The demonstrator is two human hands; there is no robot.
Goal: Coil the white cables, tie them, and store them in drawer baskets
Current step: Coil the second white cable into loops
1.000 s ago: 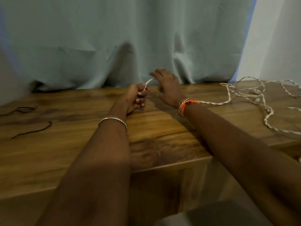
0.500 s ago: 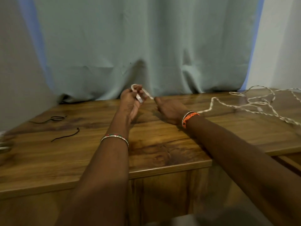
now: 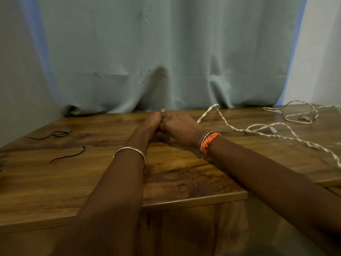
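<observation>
2 hands knuckle to knuckle over the wooden table (image 3: pixel 55 185).

Left hand (image 3: pixel 153 122) and right hand (image 3: pixel 180 129) are curled and pressed together; what they grip is hidden. The white cable (image 3: pixel 258 127) trails from the right hand's far side into loose loops further right. 2 dark ties (image 3: pixel 68 156) lie well left.

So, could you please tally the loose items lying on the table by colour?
White: 1, the tangled white cable
Black: 2, the looped black tie and the straight black tie
Total: 3
</observation>
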